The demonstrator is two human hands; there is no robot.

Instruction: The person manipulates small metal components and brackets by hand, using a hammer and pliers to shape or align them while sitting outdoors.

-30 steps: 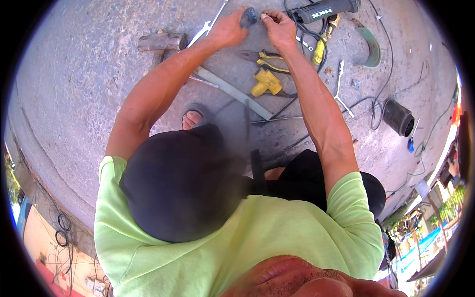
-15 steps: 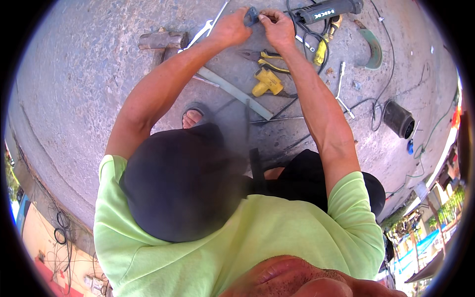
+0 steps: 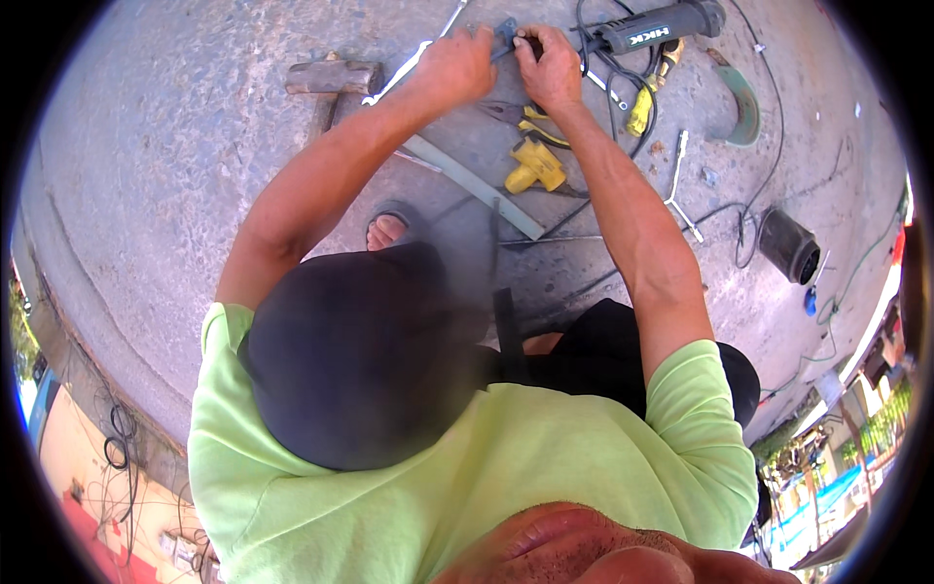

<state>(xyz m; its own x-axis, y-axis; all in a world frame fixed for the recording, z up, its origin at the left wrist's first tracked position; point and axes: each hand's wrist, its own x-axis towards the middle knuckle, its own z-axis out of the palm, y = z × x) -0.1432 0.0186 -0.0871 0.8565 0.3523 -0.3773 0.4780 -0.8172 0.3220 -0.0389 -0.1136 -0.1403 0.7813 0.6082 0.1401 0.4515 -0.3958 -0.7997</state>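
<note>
Both my hands are close together over the floor at the far middle. My left hand [image 3: 459, 66] is closed on a small blue-grey part [image 3: 505, 37], which sticks out past its fingertips. Beside it, my right hand [image 3: 553, 70] pinches something small and dark between thumb and fingers, too small to make out, close against the part. Two-tone pliers-like yellow and black handles [image 3: 541, 125] lie under my right wrist. Next to them is a yellow plastic tee-shaped piece [image 3: 535, 165]. A wrench [image 3: 401, 73] lies beyond my left forearm.
A wooden-handled hammer [image 3: 336, 77] lies left. At the far right are a dark angle grinder [image 3: 662, 25] with cables, a yellow plug [image 3: 640, 112], a curved green piece [image 3: 742, 105], a Y-shaped wrench [image 3: 676, 175] and a black cylinder [image 3: 786, 245]. A flat bar [image 3: 477, 187] lies nearer.
The blue-grey part has turned in my left hand and shows a narrower side. My hands stay close together, and the whole floor scene has shifted slightly right in view.
</note>
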